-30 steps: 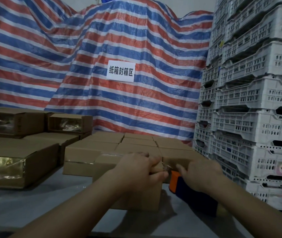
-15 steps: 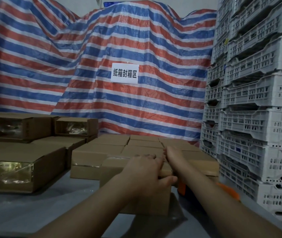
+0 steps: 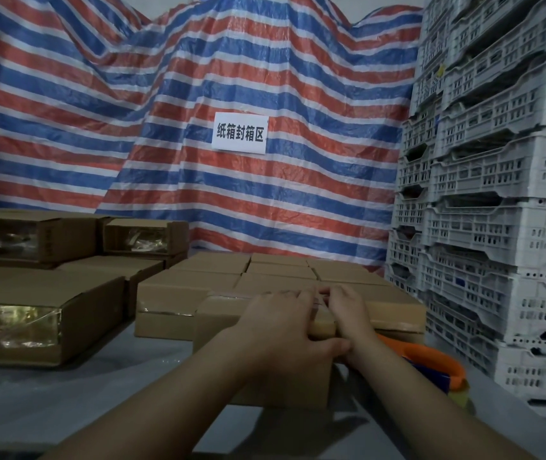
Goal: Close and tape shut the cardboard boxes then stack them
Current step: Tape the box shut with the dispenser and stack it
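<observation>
A small brown cardboard box [image 3: 218, 317] with its flaps closed lies on the grey table right in front of me. My left hand [image 3: 281, 327] rests flat over its top, thumb down on the near face. My right hand [image 3: 348, 310] lies beside it with its fingers pressing on the glossy tape strip [image 3: 323, 322] at the box's right end. An orange and blue tape dispenser [image 3: 431, 363] lies on the table to the right, partly behind my right forearm.
Several closed boxes [image 3: 278, 270] sit in rows just behind. Stacked boxes with taped ends [image 3: 42, 313] stand at the left. White plastic crates [image 3: 497, 227] tower at the right. A striped tarp [image 3: 198, 94] with a paper sign hangs behind.
My right hand let go of the tape dispenser, which now lies on the table, and moved onto the box top beside my left hand. The left hand stayed on the box.
</observation>
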